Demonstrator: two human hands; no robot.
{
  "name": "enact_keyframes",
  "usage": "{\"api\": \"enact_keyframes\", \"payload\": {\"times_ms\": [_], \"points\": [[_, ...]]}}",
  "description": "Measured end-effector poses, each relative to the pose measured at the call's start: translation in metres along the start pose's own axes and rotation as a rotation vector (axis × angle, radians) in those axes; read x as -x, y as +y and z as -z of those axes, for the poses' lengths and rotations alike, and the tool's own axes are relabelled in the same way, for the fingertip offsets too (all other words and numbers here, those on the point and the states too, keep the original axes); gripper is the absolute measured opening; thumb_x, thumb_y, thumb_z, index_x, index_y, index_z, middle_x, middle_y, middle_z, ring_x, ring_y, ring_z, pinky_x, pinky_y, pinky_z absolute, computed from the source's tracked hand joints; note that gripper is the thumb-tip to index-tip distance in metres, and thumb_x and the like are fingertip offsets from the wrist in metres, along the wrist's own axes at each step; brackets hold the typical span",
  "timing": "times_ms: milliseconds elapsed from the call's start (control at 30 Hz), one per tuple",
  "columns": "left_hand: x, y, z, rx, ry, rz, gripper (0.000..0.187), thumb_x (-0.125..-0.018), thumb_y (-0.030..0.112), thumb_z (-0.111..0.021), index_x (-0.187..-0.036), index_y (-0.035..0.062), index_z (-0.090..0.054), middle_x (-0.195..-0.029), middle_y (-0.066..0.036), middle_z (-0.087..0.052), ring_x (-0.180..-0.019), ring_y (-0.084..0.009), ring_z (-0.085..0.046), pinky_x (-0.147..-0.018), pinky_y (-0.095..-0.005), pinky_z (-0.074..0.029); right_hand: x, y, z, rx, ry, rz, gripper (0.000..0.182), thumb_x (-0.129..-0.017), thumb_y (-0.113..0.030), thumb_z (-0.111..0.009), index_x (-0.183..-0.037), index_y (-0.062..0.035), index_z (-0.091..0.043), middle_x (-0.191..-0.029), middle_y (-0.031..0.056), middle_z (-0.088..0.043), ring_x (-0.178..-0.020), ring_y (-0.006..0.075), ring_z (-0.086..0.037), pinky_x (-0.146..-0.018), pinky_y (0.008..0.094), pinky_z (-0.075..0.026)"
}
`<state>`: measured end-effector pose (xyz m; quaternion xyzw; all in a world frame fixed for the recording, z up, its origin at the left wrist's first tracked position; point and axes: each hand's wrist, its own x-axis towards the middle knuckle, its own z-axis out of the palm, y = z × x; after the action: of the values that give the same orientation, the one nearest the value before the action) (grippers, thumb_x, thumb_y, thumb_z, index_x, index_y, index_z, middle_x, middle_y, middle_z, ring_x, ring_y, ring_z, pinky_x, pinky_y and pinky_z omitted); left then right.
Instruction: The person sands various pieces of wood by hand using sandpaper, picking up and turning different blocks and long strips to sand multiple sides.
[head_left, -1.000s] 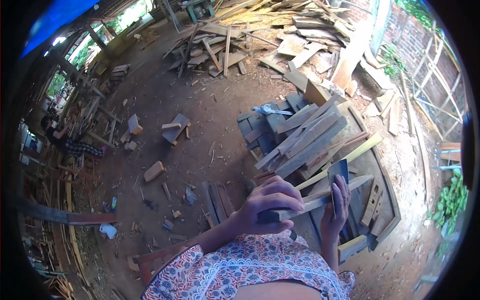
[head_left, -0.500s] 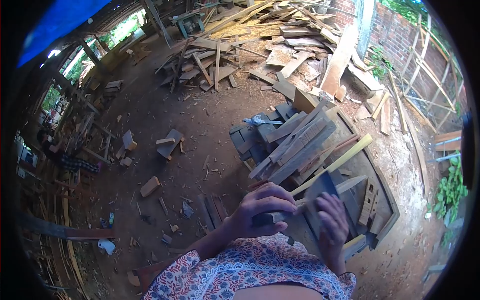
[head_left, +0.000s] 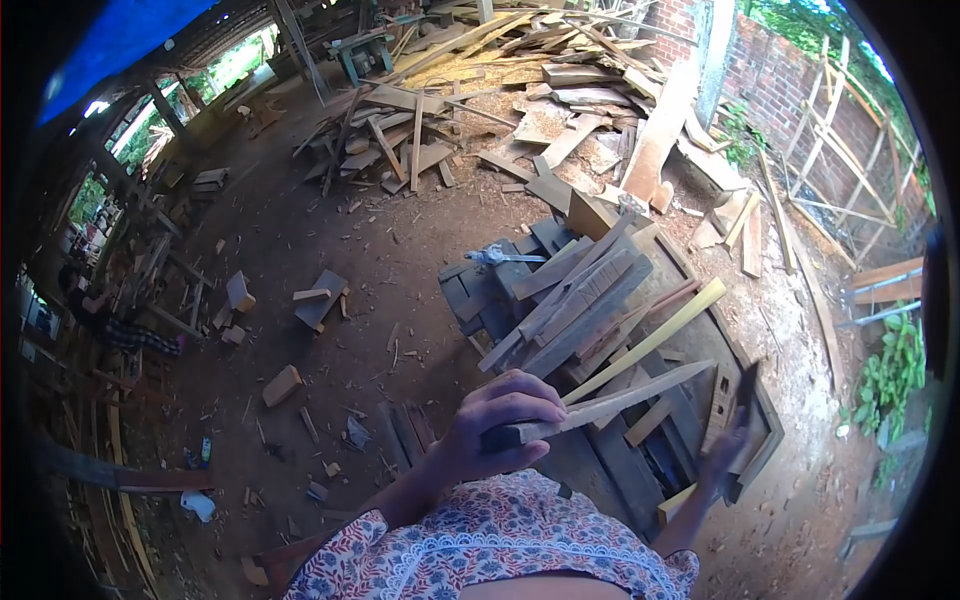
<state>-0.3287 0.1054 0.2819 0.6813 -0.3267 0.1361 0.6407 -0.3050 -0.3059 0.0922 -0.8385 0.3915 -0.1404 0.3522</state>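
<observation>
My left hand (head_left: 508, 418) is wrapped round the near, dark end of a long pale wooden piece (head_left: 640, 393), which points to the right and tapers towards its far end. Off to the right, my right hand (head_left: 728, 448) is smeared by motion and grips a dark flat piece (head_left: 746, 386), now seen nearly edge-on and apart from the wooden piece. Beneath both hands is a workbench (head_left: 590, 465). On it lie a stack of wooden strips (head_left: 580, 300), a yellowish strip (head_left: 655, 335) and a block with square holes (head_left: 718, 400).
A clamp-like metal tool (head_left: 495, 256) sits at the bench's far left. Behind the bench rises a large pile of planks (head_left: 575, 80). Wood blocks (head_left: 283, 386) and scraps litter the dirt floor. A person (head_left: 110, 320) sits at the far left.
My right hand has swung right with the dark flat piece, away from the wooden piece, uncovering its length. My left hand keeps its grip. The view has shifted slightly.
</observation>
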Motion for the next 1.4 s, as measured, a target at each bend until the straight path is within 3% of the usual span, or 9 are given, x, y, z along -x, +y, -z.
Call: {"api": "enact_keyframes", "payload": {"times_ms": [100, 400, 533, 600, 667, 967, 1133, 1300, 1400], "points": [[-0.003, -0.003, -0.002, 0.019, 0.009, 0.001, 0.026, -0.076, 0.014, -0.070, -0.098, 0.0023, -0.063, -0.096, -0.012, -0.060, -0.091, -0.0230, -0.059, -0.079, -0.0340, -0.049, 0.002, -0.006, 0.070, -0.006, 0.553, 0.672, 0.055, -0.095, -0.040, -0.047, -0.108, 0.0130, -0.053, -0.110, 0.0263, -0.057, -0.095, 0.0287, -0.057, -0.083, 0.0338, -0.046], [-0.012, -0.005, -0.002, 0.035, 0.017, 0.002, 0.026, -0.077, 0.017, -0.070, -0.097, 0.0025, -0.062, -0.095, -0.012, -0.060, -0.090, -0.0224, -0.059, -0.080, -0.0345, -0.048, 0.083, -0.098, 0.132, -0.374, 1.013, 0.345, 0.049, -0.097, -0.033, -0.035, -0.109, 0.0114, -0.053, -0.107, 0.0299, -0.056, -0.098, 0.0384, -0.057, -0.084, 0.0440, -0.045], [-0.010, -0.008, -0.004, 0.047, 0.018, -0.011, 0.026, -0.077, 0.017, -0.070, -0.098, 0.0025, -0.062, -0.095, -0.012, -0.059, -0.090, -0.0220, -0.059, -0.079, -0.0342, -0.048, 0.111, -0.103, 0.064, -0.246, 0.523, 0.291, 0.034, -0.098, -0.026, -0.035, -0.087, 0.0010, -0.053, -0.082, 0.0180, -0.053, -0.078, 0.0327, -0.055, -0.071, 0.0425, -0.043], [-0.009, -0.008, -0.004, 0.037, 0.000, -0.022, 0.026, -0.078, 0.017, -0.069, -0.098, 0.0021, -0.062, -0.095, -0.013, -0.059, -0.089, -0.0220, -0.060, -0.079, -0.0339, -0.048, 0.117, -0.064, 0.016, -0.189, 0.132, 0.348, 0.019, -0.092, -0.006, -0.041, -0.105, 0.0003, -0.055, -0.108, 0.0181, -0.057, -0.104, 0.0319, -0.055, -0.090, 0.0392, -0.042], [-0.008, -0.007, -0.006, 0.048, 0.014, -0.006, 0.025, -0.078, 0.016, -0.069, -0.097, 0.0019, -0.062, -0.095, -0.013, -0.059, -0.089, -0.0219, -0.060, -0.079, -0.0337, -0.048, 0.142, -0.129, 0.009, -0.176, -0.276, 1.016, 0.031, -0.086, 0.001, -0.045, -0.116, -0.0015, -0.052, -0.125, 0.0196, -0.051, -0.121, 0.0320, -0.046, -0.105, 0.0419, -0.032], [-0.005, -0.014, 0.006, 0.109, 0.055, 0.025, 0.023, -0.078, 0.012, -0.068, -0.098, 0.0018, -0.061, -0.097, -0.013, -0.059, -0.091, -0.0223, -0.060, -0.080, -0.0332, -0.048, 0.052, -0.046, -0.082, -0.202, -0.057, 0.983, 0.039, -0.088, -0.004, -0.046, -0.127, -0.0062, -0.045, -0.130, 0.0178, -0.048, -0.124, 0.0347, -0.043, -0.105, 0.0432, -0.032], [-0.002, -0.015, 0.013, 0.042, 0.039, 0.025, 0.024, -0.078, 0.010, -0.068, -0.100, 0.0018, -0.061, -0.099, -0.013, -0.059, -0.092, -0.0221, -0.060, -0.081, -0.0336, -0.048, 0.011, -0.023, -0.063, -0.173, -0.287, 0.161, 0.038, -0.097, -0.023, -0.044, -0.123, 0.0032, -0.050, -0.109, 0.0203, -0.059, -0.100, 0.0277, -0.056, -0.087, 0.0350, -0.041], [0.003, -0.013, 0.009, 0.081, 0.076, 0.085, 0.025, -0.079, 0.011, -0.067, -0.101, 0.0020, -0.060, -0.098, -0.013, -0.059, -0.093, -0.0222, -0.060, -0.082, -0.0334, -0.048, 0.075, -0.084, -0.031, -0.306, -0.156, 0.384, 0.039, -0.097, -0.026, -0.044, -0.121, 0.0036, -0.052, -0.108, 0.0195, -0.060, -0.099, 0.0266, -0.056, -0.089, 0.0357, -0.041], [0.004, -0.014, 0.008, 0.089, 0.076, 0.079, 0.025, -0.079, 0.011, -0.067, -0.102, 0.0023, -0.060, -0.098, -0.013, -0.059, -0.093, -0.0220, -0.060, -0.081, -0.0334, -0.048, 0.129, -0.135, -0.009, -0.290, -0.043, 1.068, 0.037, -0.097, -0.023, -0.042, -0.124, 0.0005, -0.049, -0.122, 0.0203, -0.054, -0.115, 0.0307, -0.051, -0.098, 0.0393, -0.038]]}}
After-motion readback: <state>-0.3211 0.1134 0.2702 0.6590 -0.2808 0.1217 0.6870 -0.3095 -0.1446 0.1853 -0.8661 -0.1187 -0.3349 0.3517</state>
